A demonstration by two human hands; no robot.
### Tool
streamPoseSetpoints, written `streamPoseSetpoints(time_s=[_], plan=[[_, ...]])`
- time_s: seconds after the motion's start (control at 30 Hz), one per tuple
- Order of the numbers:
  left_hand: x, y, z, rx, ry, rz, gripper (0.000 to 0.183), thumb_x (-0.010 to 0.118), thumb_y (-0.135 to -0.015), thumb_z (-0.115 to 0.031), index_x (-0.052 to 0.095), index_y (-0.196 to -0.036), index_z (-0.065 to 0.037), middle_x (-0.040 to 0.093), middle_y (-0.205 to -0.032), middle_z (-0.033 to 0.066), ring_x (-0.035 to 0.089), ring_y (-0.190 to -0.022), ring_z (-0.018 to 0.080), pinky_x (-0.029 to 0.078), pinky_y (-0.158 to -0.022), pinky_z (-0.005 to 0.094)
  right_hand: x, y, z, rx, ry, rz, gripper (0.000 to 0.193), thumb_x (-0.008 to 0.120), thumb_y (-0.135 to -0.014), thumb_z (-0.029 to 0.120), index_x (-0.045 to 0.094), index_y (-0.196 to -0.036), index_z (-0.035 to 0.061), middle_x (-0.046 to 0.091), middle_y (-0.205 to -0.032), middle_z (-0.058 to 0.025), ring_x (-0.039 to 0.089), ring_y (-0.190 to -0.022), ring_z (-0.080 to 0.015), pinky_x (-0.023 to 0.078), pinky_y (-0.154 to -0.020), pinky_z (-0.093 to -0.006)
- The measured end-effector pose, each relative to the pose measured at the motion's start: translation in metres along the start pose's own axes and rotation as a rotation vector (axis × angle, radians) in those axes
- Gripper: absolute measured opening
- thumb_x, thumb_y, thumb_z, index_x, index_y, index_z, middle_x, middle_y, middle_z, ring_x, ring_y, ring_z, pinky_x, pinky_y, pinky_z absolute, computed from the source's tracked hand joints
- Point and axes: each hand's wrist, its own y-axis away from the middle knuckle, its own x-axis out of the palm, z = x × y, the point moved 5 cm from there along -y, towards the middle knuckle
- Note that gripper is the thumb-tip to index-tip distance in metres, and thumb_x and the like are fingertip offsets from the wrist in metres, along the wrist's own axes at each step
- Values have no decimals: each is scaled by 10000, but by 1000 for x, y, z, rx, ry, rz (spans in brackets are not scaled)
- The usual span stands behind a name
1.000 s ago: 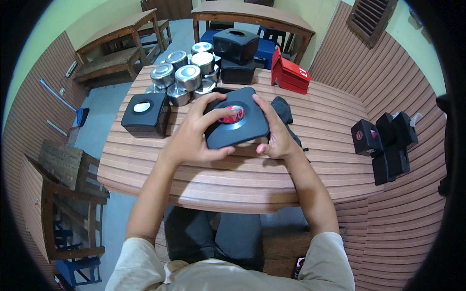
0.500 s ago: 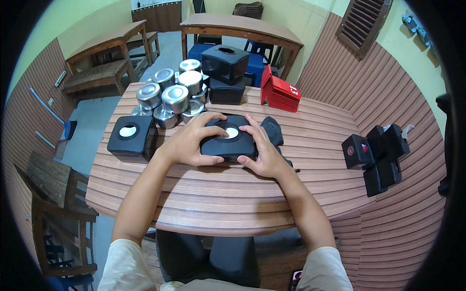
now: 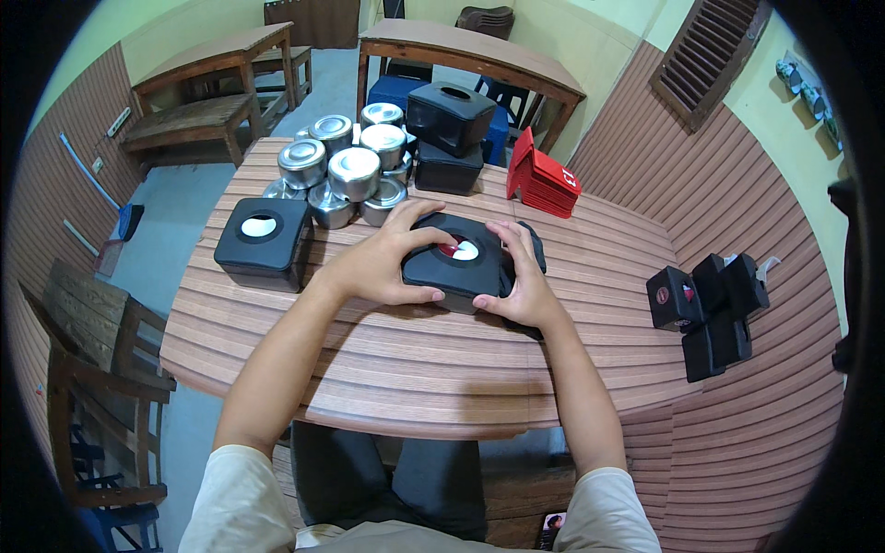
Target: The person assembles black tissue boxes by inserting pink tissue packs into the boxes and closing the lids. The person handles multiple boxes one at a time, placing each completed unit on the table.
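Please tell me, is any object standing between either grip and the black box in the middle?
Nothing visible does: the left grip and right grip both touch the black box. A dark item lies at its right, partly hidden, without visibly blocking them.

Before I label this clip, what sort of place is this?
Likely a casual eatery: black tissue-style boxes, lidded metal pots grouped on the near table, and a wooden bench by another table.
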Motion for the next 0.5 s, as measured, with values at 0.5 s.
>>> streamPoseSetpoints(time_s=[0.5], plan=[[8, 1, 17, -94, 117, -32, 1237, 993, -644, -554, 403, -1641, -118, 287, -1680, 291, 357, -1553, 506, 364, -1258, 551, 1, 1, -6, -22, 72, -62, 1038, 918, -724, 529, 503, -1562, 78, 445, -1621, -220, 414, -1518, -400, 340, -1232, -491]])
